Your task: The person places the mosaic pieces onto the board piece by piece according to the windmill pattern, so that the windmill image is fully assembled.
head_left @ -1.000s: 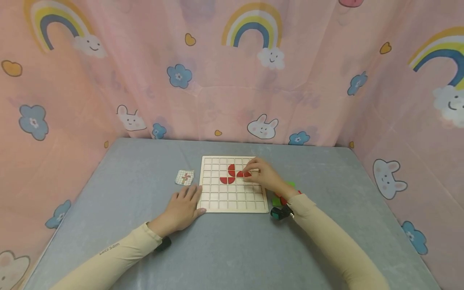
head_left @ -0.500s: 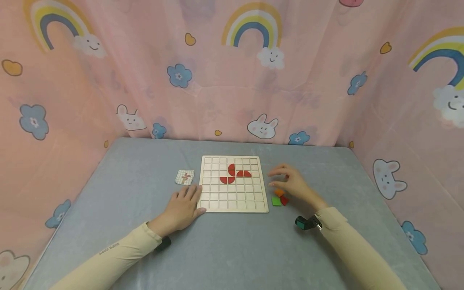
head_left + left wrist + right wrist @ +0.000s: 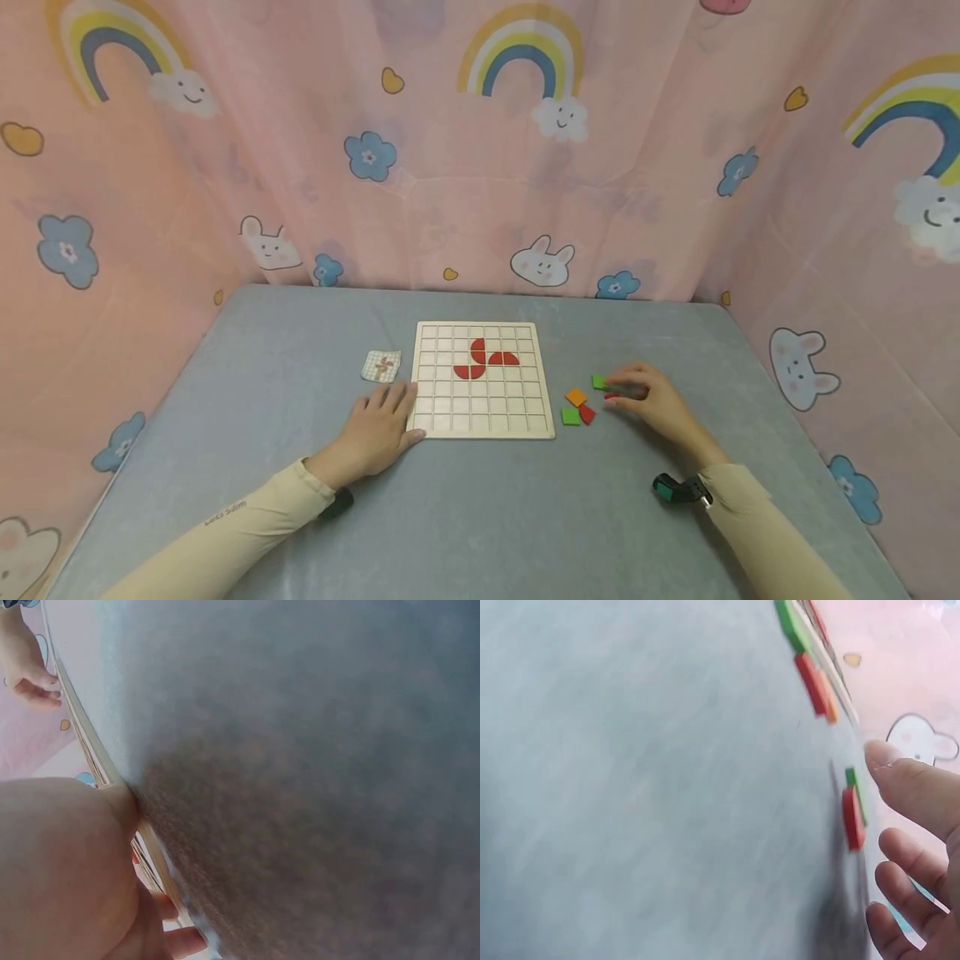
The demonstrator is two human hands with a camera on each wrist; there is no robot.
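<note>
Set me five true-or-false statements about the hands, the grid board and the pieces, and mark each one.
1. The left hand is at the left edge of the grid board. True.
2. The pieces set on the grid board are all green. False: they are red pieces.
3. The right hand is farther right than the orange piece. True.
4. The right hand grips the orange piece. False: the orange piece lies on the table, apart from that hand.
5. The pattern card lies to the left of the grid board. True.
</note>
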